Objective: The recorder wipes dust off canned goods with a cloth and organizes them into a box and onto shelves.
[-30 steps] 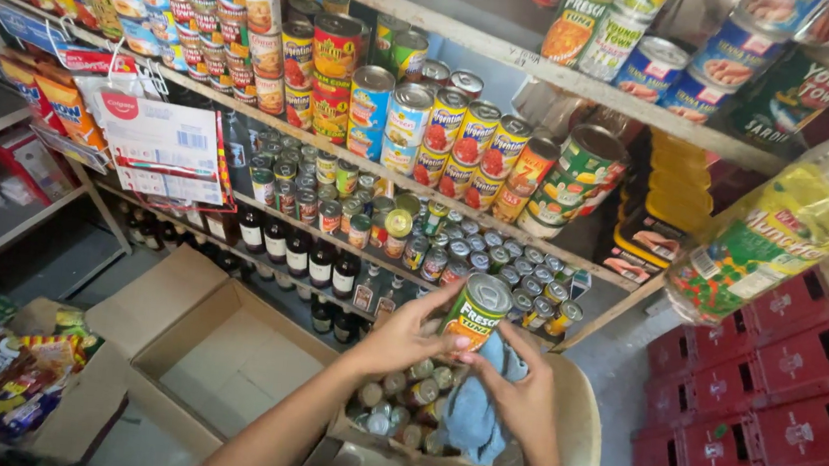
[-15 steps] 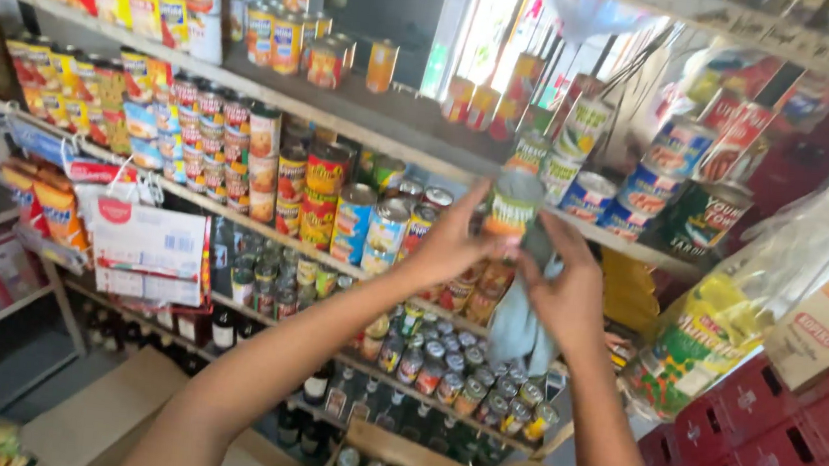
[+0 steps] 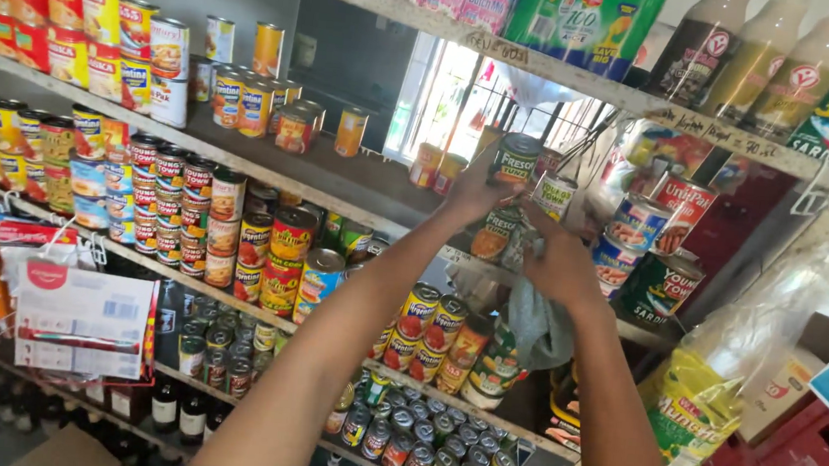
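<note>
Item: one green-labelled can point(image 3: 515, 160), held upright at the level of the second shelf point(image 3: 339, 181) from the top, over that shelf's right end and just left of a grey-lidded can point(image 3: 555, 195) beside it. Left hand point(image 3: 473, 190): grip closed about the green-labelled can's lower body from the left, fingers wrapped on the label. Right hand point(image 3: 562, 266): below and right of the green-labelled can, grip bunched on a grey-blue cloth point(image 3: 536, 324) that hung down from it; whether its fingertips also touched a can could not be told. Behind the green-labelled can, a barred window point(image 3: 466, 103) showed through a gap in the stock. Left of the green-labelled can, on the same shelf: a few orange-labelled cans point(image 3: 348, 131), then taller red and yellow tins point(image 3: 93, 25). Above it: the top shelf point(image 3: 723, 135) carrying bottles point(image 3: 696, 48). Below and right: red-labelled cans point(image 3: 681, 211). Below: rows of small tins point(image 3: 417, 438). Step judged in hand: placing the can on the shelf, can not yet set down. The next move would call for lowering it level onto a bare spot of that shelf, clear of the neighbouring cans, before the left grip let go
</note>
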